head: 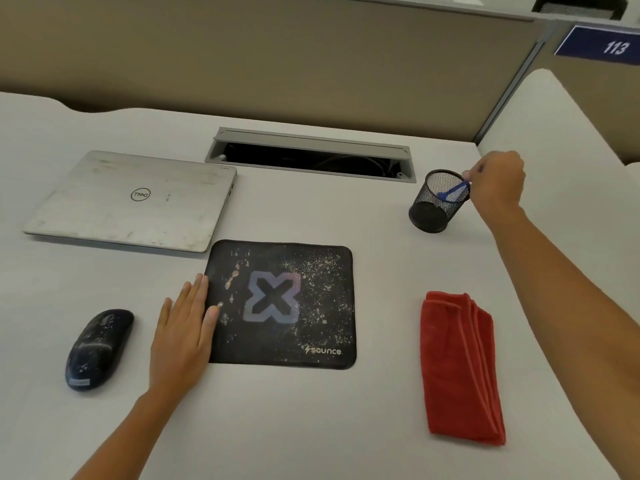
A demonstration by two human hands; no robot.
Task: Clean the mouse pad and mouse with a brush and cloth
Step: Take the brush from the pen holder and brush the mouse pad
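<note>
Rests the left hand (183,329) flat, fingers straight, on the left edge of the dusty mouse pad (282,303), mid desk (381,427). Pinches the blue brush (453,193) inside the mesh cup (428,216), far right, with the right hand (498,187). Mouse (98,348) near left, folded cloth (460,368) near right, bare desk between.

White desk (311,427), tan partition (277,57) behind.

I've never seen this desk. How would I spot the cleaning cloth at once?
Find the black mouse pad in the middle of the white desk. To its right, not touching it, lies a folded cloth, nearer the person than the black mesh cup. It is the only red thing on the desk.
</note>
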